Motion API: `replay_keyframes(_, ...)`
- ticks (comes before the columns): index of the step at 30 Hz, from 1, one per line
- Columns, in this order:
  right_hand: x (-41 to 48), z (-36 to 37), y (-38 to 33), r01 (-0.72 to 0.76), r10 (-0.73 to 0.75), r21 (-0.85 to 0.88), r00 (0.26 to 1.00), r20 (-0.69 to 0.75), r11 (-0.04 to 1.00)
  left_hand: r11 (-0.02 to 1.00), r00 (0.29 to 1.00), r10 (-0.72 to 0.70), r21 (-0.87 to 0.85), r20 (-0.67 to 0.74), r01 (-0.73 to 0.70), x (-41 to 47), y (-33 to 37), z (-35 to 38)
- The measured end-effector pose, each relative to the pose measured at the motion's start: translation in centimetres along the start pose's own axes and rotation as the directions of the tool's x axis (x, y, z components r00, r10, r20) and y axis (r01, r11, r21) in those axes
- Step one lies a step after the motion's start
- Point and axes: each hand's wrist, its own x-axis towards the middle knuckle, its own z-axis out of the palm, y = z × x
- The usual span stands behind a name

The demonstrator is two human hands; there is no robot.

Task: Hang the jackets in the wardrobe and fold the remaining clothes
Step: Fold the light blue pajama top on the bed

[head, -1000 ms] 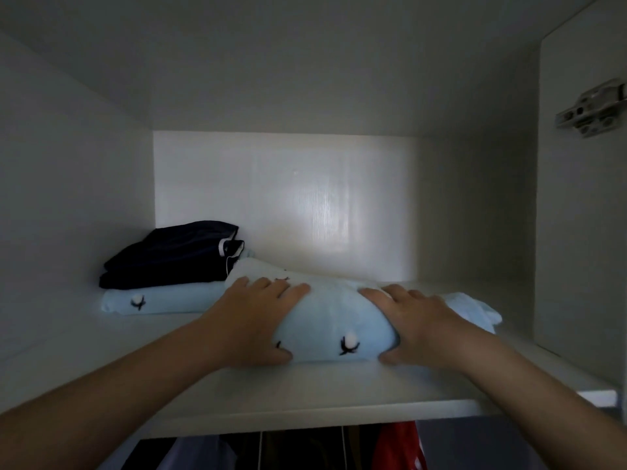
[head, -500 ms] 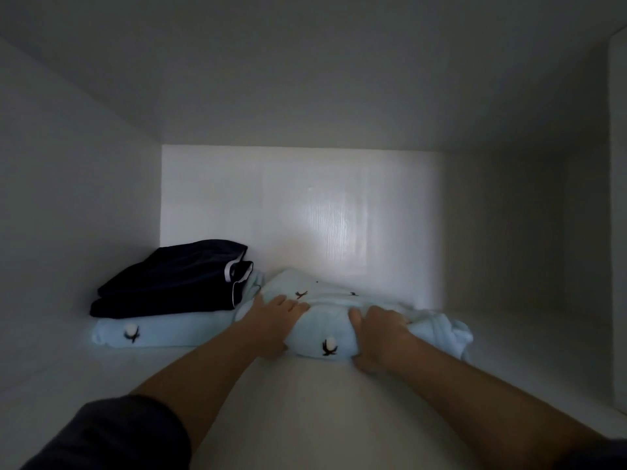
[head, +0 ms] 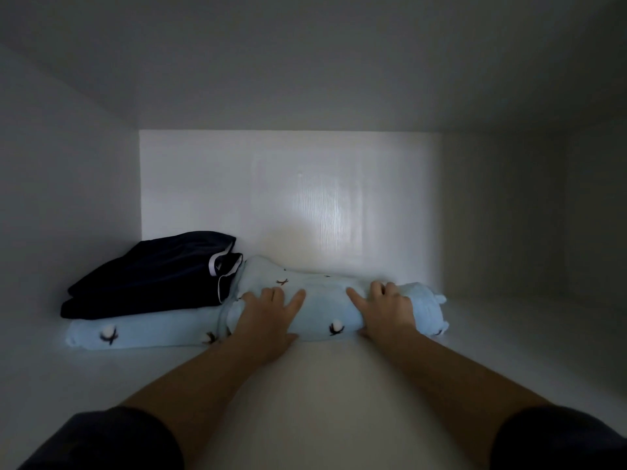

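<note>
Left hand (head: 268, 312) and right hand (head: 388, 307) clasp a rolled pale blue garment (head: 325, 307), fingers over its top, thumbs at its front edge. It lies on the shelf (head: 322, 385) at twelve o'clock near the back wall, touching the stack at its nine o'clock: dark clothes (head: 146, 279) over a folded blue piece (head: 146, 332).

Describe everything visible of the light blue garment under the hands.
The light blue garment is soft cloth with white cotton-boll prints, folded into a thick bundle. It lies crosswise on the shelf, its left end touching the folded stack. The left hand and right hand hold it, fingers over its top.
</note>
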Motion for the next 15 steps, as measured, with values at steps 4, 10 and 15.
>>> replay_keyframes(4, 0.0, 0.7, 0.1, 0.023, -0.018, 0.159, 0.999, -0.029, 0.987, 0.996, 0.996, -0.085, 0.016, -0.009, 0.085, -0.1, 0.6, -0.1)
replay_keyframes(10, -0.3, 1.8, 1.0, 0.046, -0.041, 0.207, 0.999, -0.03, 0.977, 0.999, 0.976, -0.023, 0.036, -0.215, 0.032, -0.3, 1.2, -1.6)
replay_keyframes(15, -0.3, 2.3, 1.0, 0.067, -0.059, 0.202, 0.997, -0.048, 0.977, 0.999, 0.976, -0.04, 0.005, -0.214, 0.042, -0.5, 0.9, -1.2)
